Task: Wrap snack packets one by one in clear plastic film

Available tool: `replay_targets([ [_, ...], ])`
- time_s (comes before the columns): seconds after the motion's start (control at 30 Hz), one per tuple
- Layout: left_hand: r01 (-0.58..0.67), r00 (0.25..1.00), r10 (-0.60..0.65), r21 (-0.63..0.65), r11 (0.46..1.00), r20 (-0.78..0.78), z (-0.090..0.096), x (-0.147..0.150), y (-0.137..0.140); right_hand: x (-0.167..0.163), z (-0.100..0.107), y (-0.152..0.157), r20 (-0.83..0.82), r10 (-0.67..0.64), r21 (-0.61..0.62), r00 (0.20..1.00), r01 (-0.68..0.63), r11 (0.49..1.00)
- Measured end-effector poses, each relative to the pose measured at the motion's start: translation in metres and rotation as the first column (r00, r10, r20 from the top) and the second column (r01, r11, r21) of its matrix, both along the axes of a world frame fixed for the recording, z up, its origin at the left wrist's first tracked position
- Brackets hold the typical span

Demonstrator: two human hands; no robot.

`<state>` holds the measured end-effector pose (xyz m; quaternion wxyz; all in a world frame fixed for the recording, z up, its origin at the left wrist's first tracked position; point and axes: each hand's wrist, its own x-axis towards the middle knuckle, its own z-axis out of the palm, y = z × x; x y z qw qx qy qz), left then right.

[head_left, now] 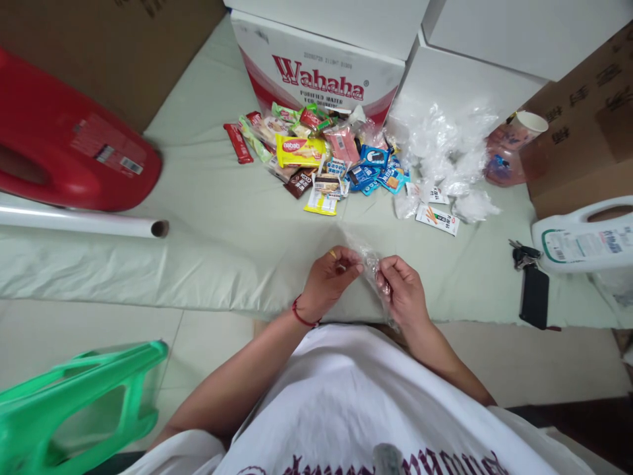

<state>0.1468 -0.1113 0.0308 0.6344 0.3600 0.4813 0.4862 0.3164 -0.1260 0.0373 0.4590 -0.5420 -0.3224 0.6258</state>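
"Where the two hands meet, what is entered first?"

"One clear plastic bag (366, 254), thin and crumpled, held between the hands at the near edge of the pale green cloth (222, 260)."

"State of the fingers?"

"Left hand (329, 280), red cord at the wrist: thumb and forefinger pinching the bag's film. Right hand (403, 287): thumb against curled fingers, pinching its other side."

"Next outward?"

"Beyond the hands, one heap of wrapped snacks, including a yellow packet (301, 150) and several blue packets (368, 173). Just right of it, a pile of clear bags (442, 148); at its near side, a white snack packet (438, 219)."

"Behind?"

"One Wahaha carton (321, 72), white and red."

"Right flank?"

"White bottle (588, 241), lying; keys (524, 254) and a black flat case (534, 297) beside it."

"Left flank?"

"Red jug (74, 145); white tube (79, 221), lying near it. Below, on the floor side, a green plastic stool (89, 402)."
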Motion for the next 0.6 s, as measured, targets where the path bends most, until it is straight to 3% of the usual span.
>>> replay_targets([
  [0.3, -0.165, 0.986, 0.165, -0.048, 0.985, 0.006, 0.007, -0.001, 0.01, 0.004, -0.004, -0.005, 0.361, 0.067, 0.218, 0.93, -0.154, 0.964],
  [0.47, -0.116, 0.987, 0.126, -0.107, 0.987, 0.101, 0.006, -0.007, 0.012, 0.008, -0.003, -0.003, 0.445, 0.028, 0.281, 0.895, -0.169, 0.945],
  [0.6, -0.064, 0.957, 0.102, -0.145, 0.987, 0.271, 0.013, -0.012, 0.013, 0.007, -0.005, -0.001, 0.402, 0.024, 0.273, 0.915, -0.145, 0.951],
])
